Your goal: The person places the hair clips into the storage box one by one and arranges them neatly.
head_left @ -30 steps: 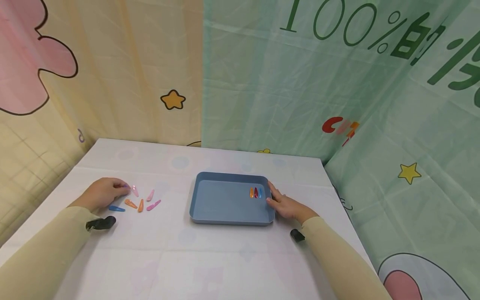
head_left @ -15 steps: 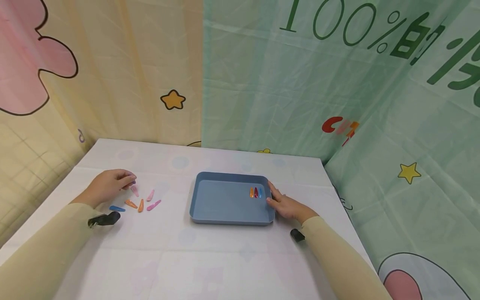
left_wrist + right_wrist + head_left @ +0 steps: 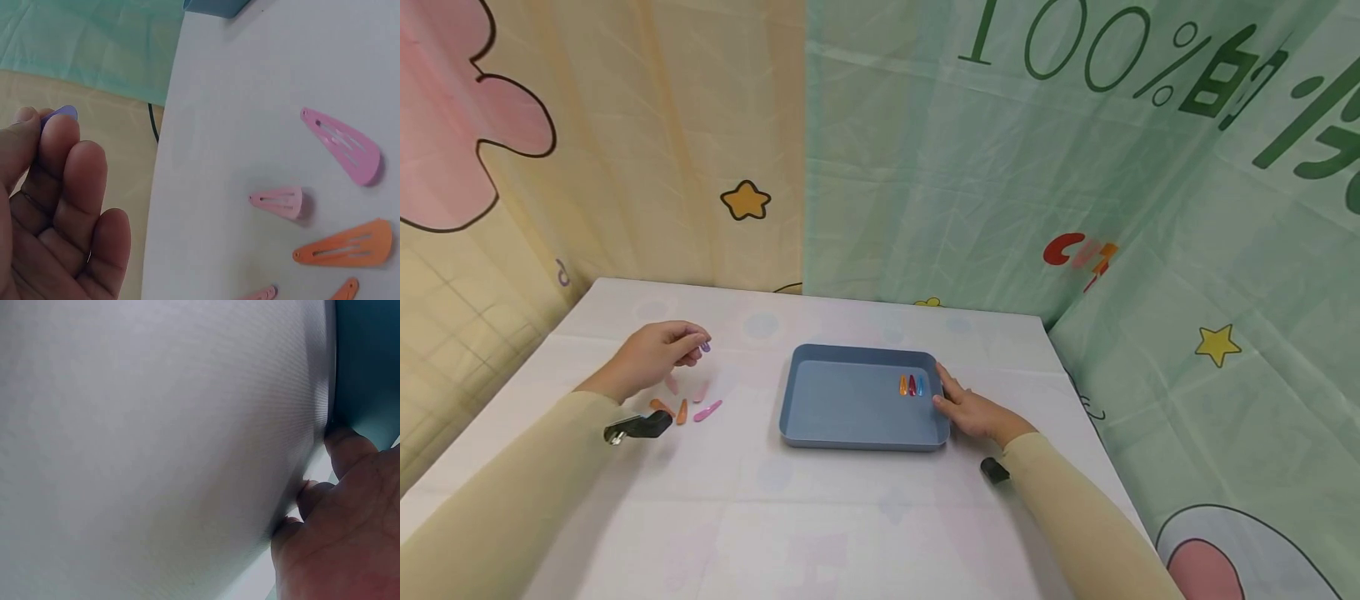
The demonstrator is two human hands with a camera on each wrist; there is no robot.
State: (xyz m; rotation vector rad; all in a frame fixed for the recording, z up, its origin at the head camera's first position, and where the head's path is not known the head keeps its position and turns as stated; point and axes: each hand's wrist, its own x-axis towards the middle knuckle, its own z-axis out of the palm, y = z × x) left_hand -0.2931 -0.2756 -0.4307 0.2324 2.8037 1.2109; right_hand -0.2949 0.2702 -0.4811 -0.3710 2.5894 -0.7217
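Note:
My left hand (image 3: 658,354) is raised over the left side of the table, pinching a small purple snap hair clip (image 3: 67,112) between thumb and forefinger. Below it lie loose hair clips: a bright pink one (image 3: 707,411), an orange one (image 3: 682,412), another orange one (image 3: 660,406) and pale pink ones (image 3: 278,202). At the middle stands a blue-grey tray (image 3: 850,417). Inside, near its right end, an orange clip (image 3: 903,385), a red clip (image 3: 912,385) and a blue clip (image 3: 921,385) form a row. My right hand (image 3: 976,414) rests against the tray's right side, thumb at the rim, fingers along the outer wall.
A white cloth covers the table (image 3: 820,517). Printed curtains (image 3: 925,183) hang behind it and on both sides. Black wrist-camera mounts (image 3: 651,425) stick out from both sleeves, the left one overlapping the area of the loose clips.
My left hand has lifted the purple clip off the table and moved right and away from me. A blue clip on the table is now hidden behind the left arm. The right hand stays put.

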